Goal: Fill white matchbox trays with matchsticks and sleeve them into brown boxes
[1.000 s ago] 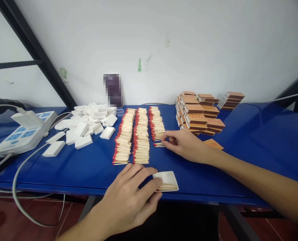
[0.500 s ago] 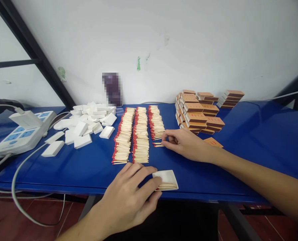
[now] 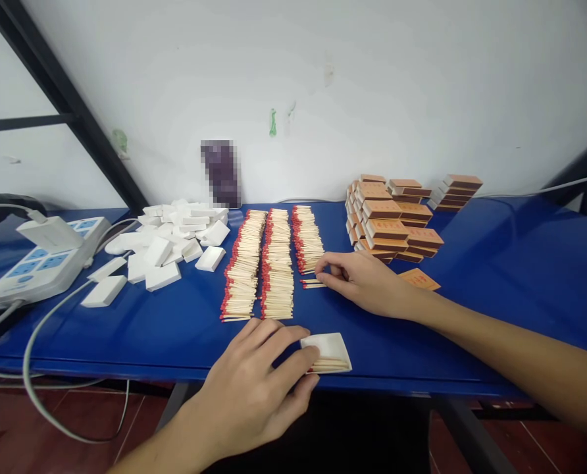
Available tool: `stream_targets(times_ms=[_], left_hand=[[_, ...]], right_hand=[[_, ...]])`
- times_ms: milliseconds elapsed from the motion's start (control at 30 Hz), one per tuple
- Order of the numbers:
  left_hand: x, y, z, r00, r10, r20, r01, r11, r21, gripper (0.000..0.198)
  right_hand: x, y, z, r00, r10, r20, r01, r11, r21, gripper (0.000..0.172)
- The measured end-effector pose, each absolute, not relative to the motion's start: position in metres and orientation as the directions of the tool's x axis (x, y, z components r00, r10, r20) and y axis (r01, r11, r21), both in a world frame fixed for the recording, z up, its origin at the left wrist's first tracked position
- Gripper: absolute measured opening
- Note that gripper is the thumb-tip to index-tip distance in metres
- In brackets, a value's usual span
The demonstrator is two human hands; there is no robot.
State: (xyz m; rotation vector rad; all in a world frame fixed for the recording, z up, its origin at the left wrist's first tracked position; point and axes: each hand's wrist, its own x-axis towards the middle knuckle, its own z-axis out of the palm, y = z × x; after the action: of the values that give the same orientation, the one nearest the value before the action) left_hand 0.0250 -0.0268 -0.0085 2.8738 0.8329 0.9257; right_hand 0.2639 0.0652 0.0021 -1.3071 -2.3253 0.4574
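Note:
My left hand (image 3: 266, 382) grips a small white matchbox tray (image 3: 333, 343) at the table's front edge, thumb below and fingers over its left end. Some matches (image 3: 330, 364) lie along the tray's near side, their heads mostly under my fingers. Farther up, my right hand (image 3: 365, 280) has thumb and index finger pinched at the tail ends of a few loose matches (image 3: 309, 284), which lie on the table with red heads to the left. Just behind them ends the shortest of three rows of matches (image 3: 308, 240). Two longer rows (image 3: 278, 263) lie to its left.
White empty trays (image 3: 175, 240) are heaped at the left, beside a power strip (image 3: 47, 263) with cables. Orange matchboxes (image 3: 387, 227) stand stacked at the back right, and one orange sleeve (image 3: 420, 279) lies flat behind my right forearm. A blurred dark panel (image 3: 223, 174) leans on the wall.
My right thumb and index finger have shifted very slightly left at the loose matches. My left hand and the tray stay in place.

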Motion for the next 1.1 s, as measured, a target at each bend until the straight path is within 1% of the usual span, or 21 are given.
stream_targets(times_ms=[367,567,767,933,1100], left_hand=[[0.0246,-0.0272,-0.0090,0.683,0.491,0.540,0.488,-0.858,0.162,0.018],[0.0251,-0.0279,-0.0082,0.685,0.487,0.542,0.483,-0.860,0.163,0.018],[0.0258,-0.0275,-0.0072,0.679,0.484,0.552,0.494,-0.858,0.144,0.017],[0.0254,-0.0269,-0.0076,0.684,0.481,0.548,0.485,-0.861,0.152,0.017],[0.0248,-0.0269,-0.0083,0.688,0.487,0.538,0.485,-0.860,0.158,0.017]], right_hand=[[0.2630,0.0658,0.0014,-0.465,0.855,0.229,0.710,0.514,-0.481,0.018],[0.2630,0.0653,0.0022,-0.428,0.863,0.267,0.704,0.504,-0.500,0.020],[0.2640,0.0664,0.0005,-0.453,0.847,0.279,0.702,0.531,-0.475,0.026],[0.2647,0.0665,0.0000,-0.464,0.839,0.286,0.704,0.545,-0.456,0.030],[0.2644,0.0661,0.0000,-0.460,0.842,0.282,0.706,0.540,-0.459,0.029]])
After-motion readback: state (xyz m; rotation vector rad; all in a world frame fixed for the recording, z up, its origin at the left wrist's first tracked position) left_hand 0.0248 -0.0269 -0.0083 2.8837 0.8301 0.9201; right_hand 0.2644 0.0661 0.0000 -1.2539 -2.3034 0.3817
